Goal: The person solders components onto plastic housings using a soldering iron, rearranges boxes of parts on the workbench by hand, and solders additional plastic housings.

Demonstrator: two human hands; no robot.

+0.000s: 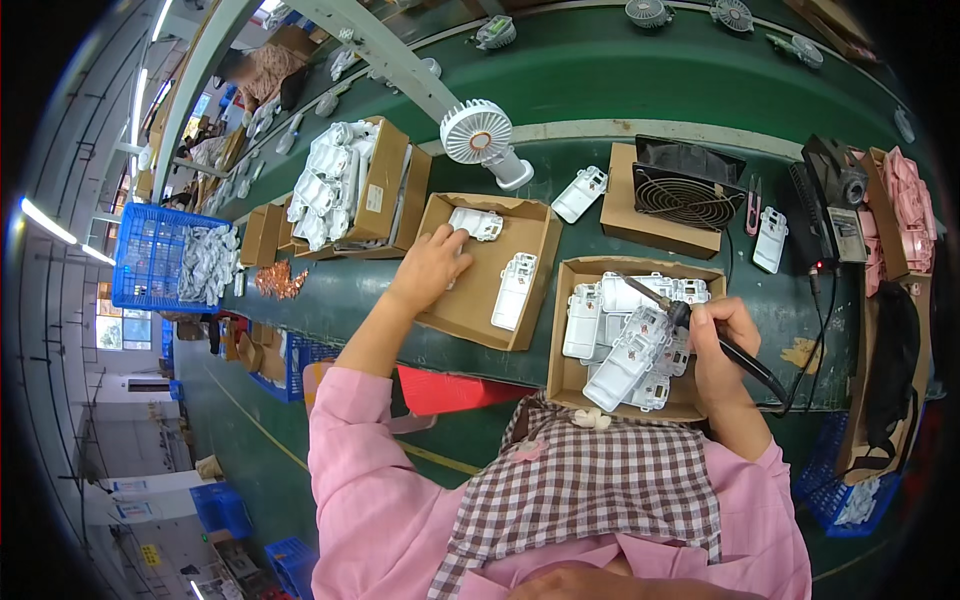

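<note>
One white moulded-plastic housing (482, 224) in open brown cardboard tray (465, 312): best lifted by its edges, black-handled soldering iron (680, 314) kept clear of piled white plastic housings (626, 357). Left hand (432, 266): half-curled grip at the housing, pinch or mere touch impossible to tell. Right hand (722, 350): narrow grip around the iron's handle.

A white plastic casing (482, 222) is laid in the left box (472, 280), and a black-handled soldering iron (679, 314) is held slanted over white casings (626, 358) in the right box (568, 378)
</note>
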